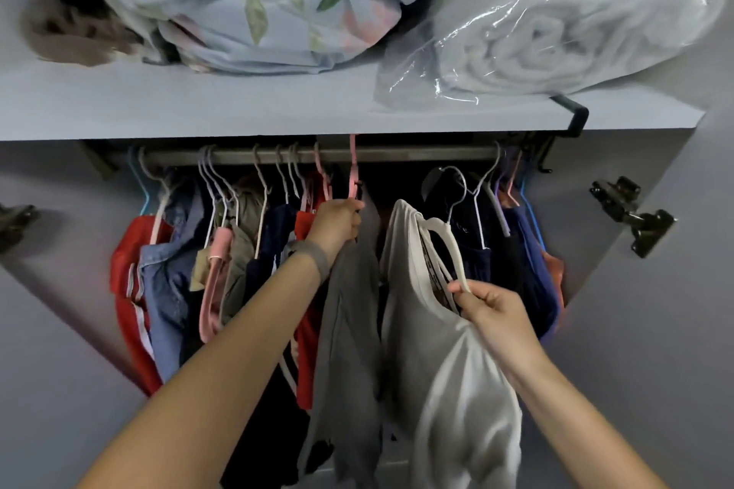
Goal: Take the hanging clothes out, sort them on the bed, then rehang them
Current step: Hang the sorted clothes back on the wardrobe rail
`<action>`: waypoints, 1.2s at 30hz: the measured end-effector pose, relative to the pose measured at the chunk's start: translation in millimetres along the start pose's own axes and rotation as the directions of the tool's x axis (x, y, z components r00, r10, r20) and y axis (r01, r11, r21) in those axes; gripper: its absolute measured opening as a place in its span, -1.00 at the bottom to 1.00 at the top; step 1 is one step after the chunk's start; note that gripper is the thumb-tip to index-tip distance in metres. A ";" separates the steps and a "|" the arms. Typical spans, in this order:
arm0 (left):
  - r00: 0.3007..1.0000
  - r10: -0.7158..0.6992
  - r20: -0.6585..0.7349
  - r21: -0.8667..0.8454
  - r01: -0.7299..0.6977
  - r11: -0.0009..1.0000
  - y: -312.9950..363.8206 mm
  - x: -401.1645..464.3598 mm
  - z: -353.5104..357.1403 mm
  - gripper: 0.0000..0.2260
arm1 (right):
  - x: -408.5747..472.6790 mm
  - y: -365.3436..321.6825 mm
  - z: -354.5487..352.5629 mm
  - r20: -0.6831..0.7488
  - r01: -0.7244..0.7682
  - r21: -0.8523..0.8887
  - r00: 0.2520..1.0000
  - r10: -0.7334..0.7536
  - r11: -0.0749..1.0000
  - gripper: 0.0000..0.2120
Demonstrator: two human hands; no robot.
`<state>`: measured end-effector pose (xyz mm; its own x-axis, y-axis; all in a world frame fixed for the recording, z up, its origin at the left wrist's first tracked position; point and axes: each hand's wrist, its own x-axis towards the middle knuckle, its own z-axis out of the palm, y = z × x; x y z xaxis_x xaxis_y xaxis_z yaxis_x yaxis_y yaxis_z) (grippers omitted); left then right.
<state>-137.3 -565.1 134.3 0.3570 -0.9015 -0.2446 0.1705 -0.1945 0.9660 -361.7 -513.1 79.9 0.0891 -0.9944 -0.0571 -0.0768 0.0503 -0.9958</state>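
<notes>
Wardrobe rail (317,155): 1, carrying a crowded row of hangers whose exact count cannot be told, under 1 shelf (198,107) holding 1 floral bundle (246,0) and 1 bagged roll (556,32). Grey garment (349,310) on pink hanger (352,171): 1, hook at the rail, left hand (337,224) raised with arm outstretched, fingers curled round the hanger's neck. White garment (449,349) on white hanger (445,246): 1, off the rail, tilted, right hand (492,310) lower, fingers pinching the hanger's arm end at the collar.
</notes>
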 end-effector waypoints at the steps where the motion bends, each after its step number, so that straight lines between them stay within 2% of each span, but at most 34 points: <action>1: 1.000 -0.005 -0.012 0.017 0.005 1.000 1.3 10.7 -0.5 -0.81 | 2.7 0.7 3.6 -0.002 -0.003 -0.001 1.000 0.003 1.000 -0.82; 4: 0.997 -0.055 -0.046 0.135 0.061 0.989 -0.6 34.8 -3.7 -0.83 | 11.4 10.1 10.3 -0.002 -0.008 -0.033 1.000 0.008 0.999 -0.80; 7: 0.987 -0.147 -0.061 0.258 0.158 0.953 -19.1 50.4 -11.9 -0.69 | 16.6 20.1 14.5 -0.009 -0.017 -0.017 1.000 0.017 1.000 -0.82; 10: 0.989 -0.110 -0.098 0.297 0.134 0.945 -38.1 64.7 -17.3 -0.72 | 21.2 30.0 15.9 -0.032 -0.015 -0.029 0.999 0.014 0.999 -0.79; 12: 0.988 -0.124 -0.096 0.258 0.145 0.955 -39.3 70.9 -15.3 -0.73 | 26.0 37.5 15.0 -0.038 0.001 -0.075 0.999 -0.004 0.997 -0.77; 14: 0.979 -0.196 -0.052 0.207 0.203 0.957 -34.1 71.9 -15.7 -0.78 | 31.6 42.1 14.7 -0.024 0.025 -0.146 0.999 -0.029 0.989 -0.80; 17: 0.946 -0.313 0.083 0.240 0.286 0.928 -24.4 66.5 -25.4 -0.78 | 40.0 35.8 18.8 0.036 0.094 -0.215 0.995 -0.088 0.972 -0.77; 20: 0.949 -0.290 0.125 0.364 0.228 0.903 -15.7 54.8 -42.4 -0.83 | 51.0 16.5 35.7 0.101 0.170 -0.232 0.983 -0.151 0.958 -0.65; 22: 0.955 -0.256 0.149 0.411 0.175 0.894 -12.3 41.2 -53.3 -0.76 | 65.3 7.2 53.9 0.134 0.209 -0.244 0.974 -0.181 0.947 -0.62; 24: 0.944 -0.255 0.208 0.453 0.138 0.881 -10.0 28.3 -66.1 -0.69 | 83.5 2.5 73.9 0.124 0.233 -0.236 0.970 -0.208 0.943 -0.65; 28: 0.934 -0.238 0.268 0.480 0.084 0.873 -0.4 0.1 -95.2 -0.76 | 124.1 -1.3 111.6 0.073 0.238 -0.281 0.971 -0.227 0.930 -0.75; 30: 0.947 -0.195 0.256 0.470 0.054 0.881 0.2 -7.3 -112.1 -0.79 | 140.4 -1.2 124.9 0.087 0.268 -0.380 0.963 -0.255 0.885 -0.76; 33: 0.966 -0.169 0.198 0.496 0.050 0.867 -3.6 -17.0 -135.1 -0.81 | 156.4 19.7 138.0 0.167 0.279 -0.617 0.960 -0.225 0.735 -0.71; 36: 0.977 -0.143 0.158 0.514 0.042 0.856 -10.4 -26.8 -150.0 -0.80 | 160.6 45.6 143.6 0.171 0.239 -0.682 0.971 -0.167 0.691 -0.71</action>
<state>-10.8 -480.9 118.2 0.1798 -0.9141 -0.3635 -0.3114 -0.4034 0.8604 -208.3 -657.2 15.0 0.2696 -0.9579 0.0986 -0.7089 -0.2667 -0.6529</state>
